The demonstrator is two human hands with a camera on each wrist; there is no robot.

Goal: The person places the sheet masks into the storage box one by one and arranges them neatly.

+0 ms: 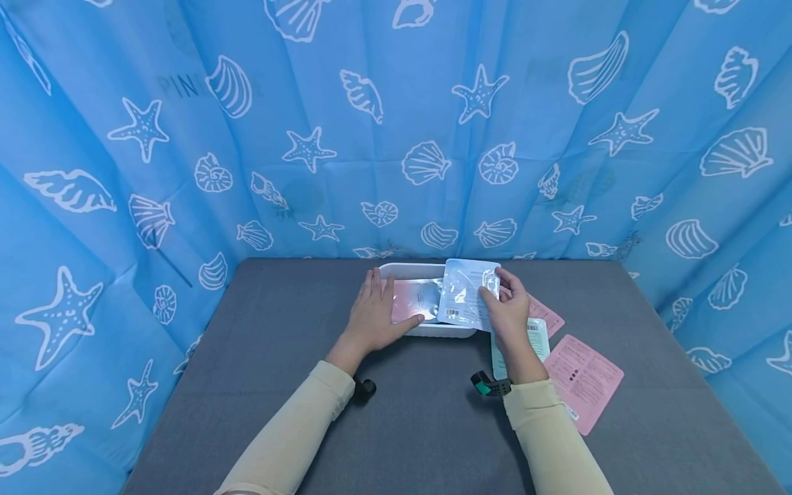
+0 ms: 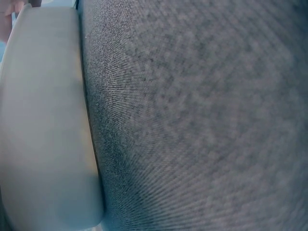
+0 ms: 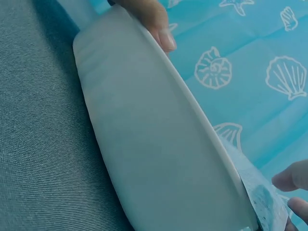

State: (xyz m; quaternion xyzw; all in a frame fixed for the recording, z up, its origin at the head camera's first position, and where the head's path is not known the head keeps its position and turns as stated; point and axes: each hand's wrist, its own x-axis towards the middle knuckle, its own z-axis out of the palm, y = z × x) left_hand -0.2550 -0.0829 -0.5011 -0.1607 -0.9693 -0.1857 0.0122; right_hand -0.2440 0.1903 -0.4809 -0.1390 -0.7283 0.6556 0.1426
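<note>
A white plastic tray [image 1: 442, 331] stands near the back of the table, its long wall filling much of both wrist views. Inside its left part lies a pink and silver foil sachet [image 1: 411, 299]. My left hand [image 1: 374, 313] is over the tray's left end, fingers straight, with the thumb stretched over the sachet. At the tray's right end my right hand [image 1: 509, 313] pinches a light blue foil sachet [image 1: 469, 292], flat like a face-mask packet, by its right edge. This sachet is tilted up over the tray and covers its right part. The right wrist view shows its crinkled edge [image 3: 267, 195] at the rim.
Right of the tray lie a green sachet [image 1: 538, 337], partly under my right wrist, and a pink sachet [image 1: 584, 378]. Another pink sachet [image 1: 546, 313] lies behind them. A blue shell-patterned curtain [image 1: 427, 137] hangs behind the grey table [image 1: 421, 426].
</note>
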